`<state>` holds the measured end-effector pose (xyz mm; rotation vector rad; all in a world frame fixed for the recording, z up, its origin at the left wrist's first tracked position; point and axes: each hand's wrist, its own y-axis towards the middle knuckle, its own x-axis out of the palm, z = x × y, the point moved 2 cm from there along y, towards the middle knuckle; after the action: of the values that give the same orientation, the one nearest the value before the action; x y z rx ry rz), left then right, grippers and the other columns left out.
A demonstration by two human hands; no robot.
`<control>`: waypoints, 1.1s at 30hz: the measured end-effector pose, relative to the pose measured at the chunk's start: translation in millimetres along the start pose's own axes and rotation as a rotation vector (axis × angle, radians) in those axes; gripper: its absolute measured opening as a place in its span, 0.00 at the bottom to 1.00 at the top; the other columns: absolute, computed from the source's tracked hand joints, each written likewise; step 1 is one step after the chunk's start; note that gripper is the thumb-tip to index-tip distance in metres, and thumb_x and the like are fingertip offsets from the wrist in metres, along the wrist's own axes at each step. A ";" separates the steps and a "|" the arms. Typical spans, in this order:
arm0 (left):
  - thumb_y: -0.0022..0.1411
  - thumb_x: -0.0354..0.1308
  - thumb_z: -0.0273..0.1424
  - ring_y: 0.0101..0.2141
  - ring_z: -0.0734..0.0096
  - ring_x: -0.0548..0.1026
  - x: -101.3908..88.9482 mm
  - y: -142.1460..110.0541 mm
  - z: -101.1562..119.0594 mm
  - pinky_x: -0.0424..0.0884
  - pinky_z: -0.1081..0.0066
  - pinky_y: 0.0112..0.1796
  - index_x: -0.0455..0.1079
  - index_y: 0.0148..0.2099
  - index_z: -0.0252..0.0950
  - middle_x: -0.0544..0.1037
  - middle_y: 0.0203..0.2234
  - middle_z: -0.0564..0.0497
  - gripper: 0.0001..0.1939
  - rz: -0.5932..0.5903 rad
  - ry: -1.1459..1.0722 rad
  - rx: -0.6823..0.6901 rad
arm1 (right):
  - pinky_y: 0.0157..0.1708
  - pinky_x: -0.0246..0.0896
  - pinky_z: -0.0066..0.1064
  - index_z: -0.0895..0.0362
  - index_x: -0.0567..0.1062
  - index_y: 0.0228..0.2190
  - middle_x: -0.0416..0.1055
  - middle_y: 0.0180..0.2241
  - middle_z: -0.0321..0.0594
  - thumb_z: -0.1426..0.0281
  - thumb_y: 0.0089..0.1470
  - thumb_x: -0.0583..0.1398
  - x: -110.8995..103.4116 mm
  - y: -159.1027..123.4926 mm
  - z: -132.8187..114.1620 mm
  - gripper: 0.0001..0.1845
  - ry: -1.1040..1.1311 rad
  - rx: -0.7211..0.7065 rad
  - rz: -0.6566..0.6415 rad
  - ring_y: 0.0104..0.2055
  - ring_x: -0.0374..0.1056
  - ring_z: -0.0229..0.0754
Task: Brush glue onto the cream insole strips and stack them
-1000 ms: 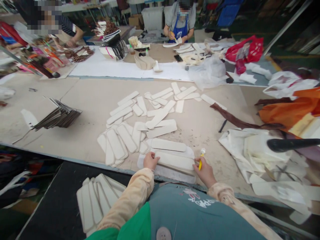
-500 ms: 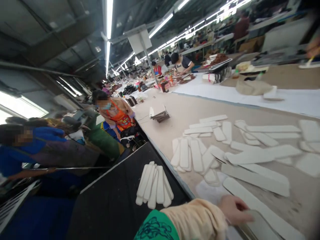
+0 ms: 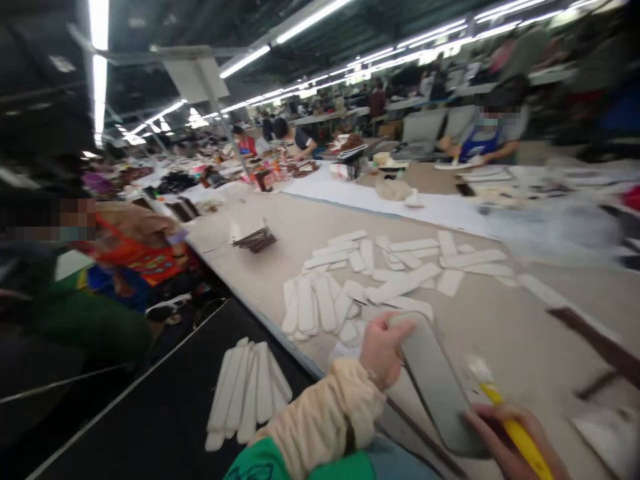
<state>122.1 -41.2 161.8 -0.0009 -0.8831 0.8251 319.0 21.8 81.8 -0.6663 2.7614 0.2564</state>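
Note:
My left hand [image 3: 383, 349] grips the far end of a long grey-white strip piece [image 3: 437, 385], lifted and tilted over the table edge. At the bottom right, my right hand [image 3: 510, 443] is closed around a yellow-handled glue brush [image 3: 505, 417] and also touches the near end of the strip. Several white strip pieces [image 3: 380, 280] lie spread on the beige table [image 3: 280, 267] beyond my hands. The picture is blurred by motion.
A stack of white strips [image 3: 250, 393] lies on a black surface [image 3: 160, 413] at lower left. A dark pile of pieces [image 3: 256, 239] sits farther along the table. Other people work at the left side and across the far tables.
The view swung left and then partly back right. My left hand has lifted a strip off the table, and my right hand with the brush is in view again.

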 end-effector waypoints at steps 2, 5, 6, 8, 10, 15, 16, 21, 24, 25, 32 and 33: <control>0.41 0.70 0.36 0.30 0.67 0.76 3.5 0.1 8.1 0.71 0.68 0.37 0.73 0.38 0.31 0.78 0.28 0.48 0.21 -0.031 0.004 0.004 | 0.34 0.72 0.36 0.50 0.65 0.28 0.73 0.30 0.40 0.58 0.40 0.66 -9.8 -1.6 -16.4 0.17 -0.006 -0.016 0.017 0.33 0.72 0.47; 0.44 0.69 0.35 0.35 0.64 0.77 2.0 -2.9 9.0 0.71 0.66 0.42 0.72 0.41 0.32 0.79 0.32 0.47 0.21 -0.012 0.017 -0.037 | 0.31 0.70 0.32 0.51 0.63 0.28 0.72 0.29 0.38 0.58 0.44 0.64 -5.5 1.6 -34.7 0.16 0.034 -0.033 0.045 0.32 0.71 0.44; 0.44 0.69 0.35 0.37 0.63 0.77 1.5 -4.9 8.1 0.71 0.65 0.43 0.72 0.42 0.32 0.79 0.33 0.46 0.22 -0.001 0.016 -0.041 | 0.30 0.70 0.32 0.51 0.63 0.28 0.72 0.29 0.38 0.58 0.44 0.64 -3.8 1.7 -37.3 0.16 0.042 -0.033 0.048 0.31 0.71 0.44; 0.45 0.69 0.35 0.39 0.62 0.77 2.0 -8.9 6.7 0.71 0.64 0.44 0.71 0.43 0.32 0.80 0.34 0.46 0.22 0.008 0.007 -0.036 | 0.30 0.70 0.31 0.51 0.64 0.29 0.73 0.29 0.38 0.59 0.44 0.65 -2.5 -0.7 -37.8 0.16 0.071 -0.020 0.026 0.31 0.71 0.43; 0.45 0.69 0.34 0.41 0.61 0.76 4.4 -11.8 6.8 0.71 0.63 0.45 0.71 0.42 0.32 0.80 0.34 0.45 0.22 0.006 -0.003 -0.025 | 0.32 0.71 0.31 0.52 0.64 0.30 0.74 0.31 0.39 0.60 0.44 0.65 -3.9 -4.9 -34.2 0.17 0.127 0.017 -0.006 0.33 0.72 0.43; 0.44 0.69 0.34 0.42 0.59 0.76 10.0 -13.8 10.2 0.70 0.62 0.46 0.71 0.40 0.31 0.80 0.33 0.45 0.21 0.017 0.004 -0.009 | 0.33 0.71 0.31 0.52 0.64 0.30 0.74 0.32 0.39 0.58 0.42 0.66 -7.1 -11.2 -27.3 0.19 0.158 0.117 -0.003 0.33 0.72 0.43; 0.44 0.69 0.35 0.42 0.58 0.76 10.2 -13.3 10.4 0.70 0.62 0.46 0.71 0.40 0.31 0.80 0.33 0.45 0.21 0.016 0.005 -0.009 | 0.31 0.71 0.31 0.52 0.64 0.30 0.73 0.31 0.39 0.58 0.41 0.67 -6.7 -11.3 -26.9 0.19 0.145 0.116 -0.011 0.32 0.72 0.43; 0.45 0.68 0.35 0.44 0.58 0.75 7.6 -7.6 10.4 0.70 0.60 0.48 0.69 0.42 0.33 0.80 0.34 0.46 0.22 -0.003 0.006 -0.013 | 0.32 0.72 0.32 0.52 0.63 0.30 0.73 0.32 0.40 0.59 0.42 0.67 -6.6 -9.3 -25.2 0.20 0.125 0.098 -0.025 0.34 0.72 0.44; 0.48 0.67 0.37 0.45 0.57 0.75 5.8 -5.7 8.3 0.69 0.58 0.49 0.69 0.43 0.33 0.79 0.36 0.45 0.21 -0.049 0.026 -0.059 | 0.33 0.71 0.33 0.53 0.63 0.31 0.73 0.33 0.40 0.59 0.42 0.67 -7.0 -6.5 -28.4 0.20 0.133 0.095 -0.040 0.33 0.71 0.43; 0.48 0.66 0.37 0.46 0.56 0.74 5.4 -5.7 6.3 0.69 0.58 0.50 0.69 0.43 0.33 0.79 0.36 0.45 0.21 -0.078 0.039 -0.092 | 0.33 0.71 0.33 0.53 0.63 0.31 0.73 0.33 0.40 0.60 0.43 0.67 -6.7 -5.1 -30.1 0.20 0.139 0.100 -0.047 0.33 0.71 0.43; 0.53 0.63 0.32 0.46 0.58 0.74 -5.9 0.6 -8.3 0.68 0.57 0.51 0.69 0.43 0.33 0.79 0.35 0.46 0.15 -0.077 0.067 -0.184 | 0.30 0.67 0.28 0.54 0.63 0.31 0.71 0.31 0.37 0.60 0.44 0.66 0.7 4.4 -35.1 0.19 0.238 0.181 -0.088 0.30 0.68 0.38; 0.54 0.62 0.32 0.45 0.59 0.74 -8.1 3.0 -8.6 0.68 0.57 0.51 0.69 0.43 0.33 0.79 0.35 0.46 0.15 -0.061 0.068 -0.178 | 0.30 0.67 0.28 0.54 0.63 0.31 0.70 0.31 0.36 0.60 0.44 0.66 1.7 4.4 -34.7 0.19 0.243 0.182 -0.101 0.30 0.68 0.38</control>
<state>123.3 -41.5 149.7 -0.1564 -0.8862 0.6837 307.4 16.7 114.4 -0.8340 2.9198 -0.1036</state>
